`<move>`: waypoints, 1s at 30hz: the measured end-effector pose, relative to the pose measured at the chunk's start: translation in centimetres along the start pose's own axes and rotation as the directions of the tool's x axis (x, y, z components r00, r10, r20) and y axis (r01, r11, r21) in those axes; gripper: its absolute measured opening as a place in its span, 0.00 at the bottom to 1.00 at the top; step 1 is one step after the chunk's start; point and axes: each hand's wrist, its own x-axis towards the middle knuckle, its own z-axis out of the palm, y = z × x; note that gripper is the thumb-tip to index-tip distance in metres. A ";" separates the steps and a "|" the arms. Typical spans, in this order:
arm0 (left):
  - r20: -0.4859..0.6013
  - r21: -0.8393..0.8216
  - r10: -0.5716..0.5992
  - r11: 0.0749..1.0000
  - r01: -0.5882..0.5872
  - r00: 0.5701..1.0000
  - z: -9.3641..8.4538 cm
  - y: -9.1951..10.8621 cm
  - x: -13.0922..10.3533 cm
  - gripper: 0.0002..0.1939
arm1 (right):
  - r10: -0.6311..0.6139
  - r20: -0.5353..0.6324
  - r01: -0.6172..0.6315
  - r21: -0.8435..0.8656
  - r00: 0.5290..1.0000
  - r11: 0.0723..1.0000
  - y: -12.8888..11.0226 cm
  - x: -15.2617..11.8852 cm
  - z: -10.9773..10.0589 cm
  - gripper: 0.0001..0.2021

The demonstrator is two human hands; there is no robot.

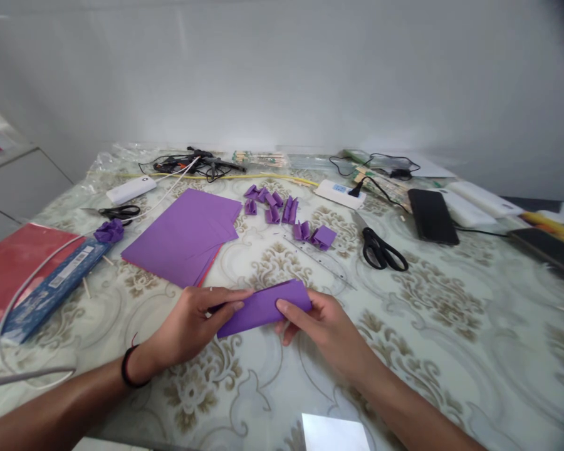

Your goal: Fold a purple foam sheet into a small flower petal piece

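Currently works over the table (498,357), on the near side of the purple stack (183,232), holding a folded sheet (263,310). Could spring open at the gaping upper edge, or crease askew, if pinched unevenly. Reaches in from both sides, clamping the left end with the left hand (195,319) and the right end with the right hand (331,322), thumbs in front.

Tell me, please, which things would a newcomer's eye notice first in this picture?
Probably the folded purple paper, held by the left hand and the right hand over the near part of the patterned table. Then the flat purple sheets farther off, beyond the left hand, and the small folded purple pieces grouped near the table's middle. The black-handled scissors to the right of those pieces also stand out.
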 end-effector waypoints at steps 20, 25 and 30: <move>0.033 0.019 -0.076 0.997 0.075 0.997 -0.1 1.1 0.0 0.17 | -0.128 -0.106 0.113 -0.140 0.986 0.984 -0.5 -0.2 0.0 0.18; 0.034 -0.003 -0.052 0.999 0.052 0.998 0.0 0.9 -0.1 0.16 | -0.172 -0.119 0.148 -0.187 0.978 0.971 -0.9 -0.3 0.0 0.19; 0.021 -0.014 -0.061 0.998 0.061 0.998 0.1 0.8 0.0 0.16 | -0.169 -0.121 0.144 -0.194 0.978 0.970 -1.2 -0.4 0.0 0.18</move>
